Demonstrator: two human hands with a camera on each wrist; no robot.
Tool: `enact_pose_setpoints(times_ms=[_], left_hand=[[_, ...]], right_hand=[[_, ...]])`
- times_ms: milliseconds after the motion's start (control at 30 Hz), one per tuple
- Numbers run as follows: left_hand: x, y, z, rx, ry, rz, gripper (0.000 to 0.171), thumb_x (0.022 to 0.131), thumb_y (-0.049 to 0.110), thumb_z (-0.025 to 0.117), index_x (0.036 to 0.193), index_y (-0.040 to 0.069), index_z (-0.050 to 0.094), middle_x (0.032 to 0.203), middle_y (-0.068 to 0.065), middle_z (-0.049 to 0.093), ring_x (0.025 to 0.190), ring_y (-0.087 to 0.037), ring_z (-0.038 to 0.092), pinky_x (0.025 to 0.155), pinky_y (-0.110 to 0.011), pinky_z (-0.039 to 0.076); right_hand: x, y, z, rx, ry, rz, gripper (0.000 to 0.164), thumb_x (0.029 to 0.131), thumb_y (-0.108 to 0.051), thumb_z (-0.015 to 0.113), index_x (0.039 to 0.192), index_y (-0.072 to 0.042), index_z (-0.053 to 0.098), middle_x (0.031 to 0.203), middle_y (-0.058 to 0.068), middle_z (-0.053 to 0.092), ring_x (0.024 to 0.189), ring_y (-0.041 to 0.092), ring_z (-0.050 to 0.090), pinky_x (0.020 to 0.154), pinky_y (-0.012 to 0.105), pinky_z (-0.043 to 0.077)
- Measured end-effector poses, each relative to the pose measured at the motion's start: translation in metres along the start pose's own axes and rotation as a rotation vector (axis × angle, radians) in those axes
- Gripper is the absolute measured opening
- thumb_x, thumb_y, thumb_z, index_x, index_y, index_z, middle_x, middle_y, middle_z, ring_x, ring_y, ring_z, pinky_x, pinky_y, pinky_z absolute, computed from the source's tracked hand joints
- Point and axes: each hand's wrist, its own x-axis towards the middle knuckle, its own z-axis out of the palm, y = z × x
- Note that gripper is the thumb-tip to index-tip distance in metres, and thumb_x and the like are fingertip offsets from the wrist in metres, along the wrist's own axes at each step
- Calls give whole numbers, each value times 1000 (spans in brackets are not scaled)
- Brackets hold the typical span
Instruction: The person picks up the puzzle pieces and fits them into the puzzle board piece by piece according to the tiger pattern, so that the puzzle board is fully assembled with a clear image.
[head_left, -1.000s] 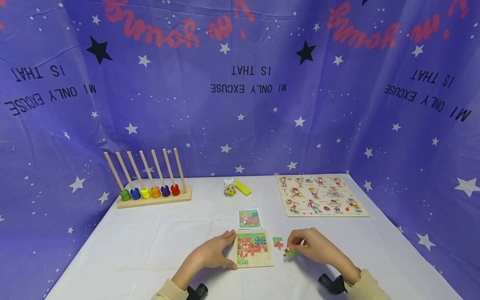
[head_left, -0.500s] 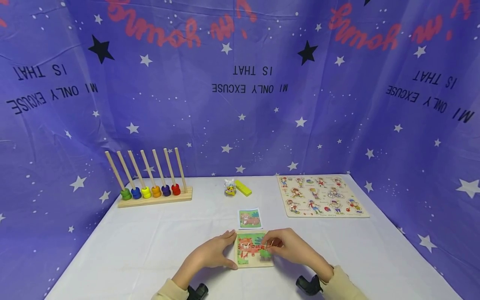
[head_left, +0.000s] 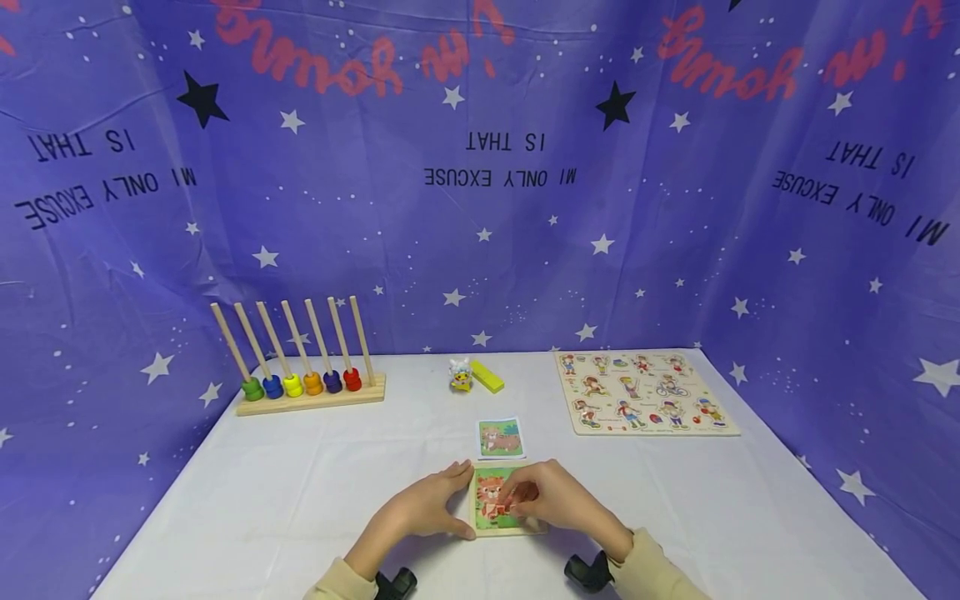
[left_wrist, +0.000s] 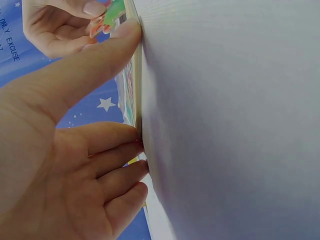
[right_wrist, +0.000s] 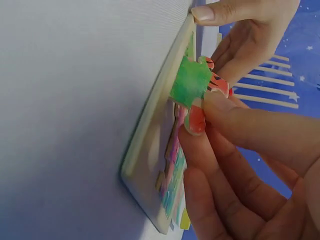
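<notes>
In the head view, a square wooden puzzle tray [head_left: 509, 533] with a tiger picture lies at the front middle of the table. My left hand [head_left: 427, 502] rests along its left side, thumb at the near corner and fairly straight fingers at the far one. Over the tray, my right hand [head_left: 558, 497] pinches a green and orange-red jigsaw piece [right_wrist: 192, 82] between thumb and fingers. The right wrist view shows this piece tilted, raised above a bare part of the tray. Part of the tiger picture is hidden behind my right hand. A tiger picture card [head_left: 500, 438] lies just beyond the tray.
A wooden bead rack [head_left: 311, 402] with upright pegs stands at the back left. Behind the card are a small figurine [head_left: 461, 376] and a yellow block [head_left: 487, 377]. A wooden board with figure pieces [head_left: 645, 392] lies at the back right. A starry purple cloth hangs around the table.
My right hand has carried the jigsaw piece leftward from beside the tray to over its lower part. The loose piece seen beside the tray is now out of sight. My left hand has stayed put.
</notes>
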Motion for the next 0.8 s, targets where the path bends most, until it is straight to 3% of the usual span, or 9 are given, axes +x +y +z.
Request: enact_pose_setpoints(times_ms=[300, 500, 800], left_hand=[[0, 0, 0, -6, 0, 0, 94, 73, 43, 80, 144, -4, 39, 153, -16, 33, 139, -35, 31, 112, -49, 29], [1, -2, 2, 4, 7, -3, 94, 73, 44, 80, 144, -2, 40, 152, -16, 34, 139, -35, 31, 111, -49, 29], [1, -2, 0, 10, 1, -5, 94, 73, 44, 80, 144, -2, 40, 152, -15, 34, 139, -35, 31, 111, -49, 30]], right_hand=[[1, 1, 3, 10, 2, 31, 13, 81, -4, 77, 89, -13, 74, 77, -8, 67, 64, 3, 59, 59, 20, 50], [1, 2, 4, -55, 22, 1, 12, 79, -7, 79, 89, -14, 76, 80, -8, 63, 67, 6, 54, 59, 19, 47], [0, 0, 3, -77, 8, 19, 13, 79, -8, 79, 90, -14, 78, 77, -10, 63, 64, 0, 52, 57, 18, 47]])
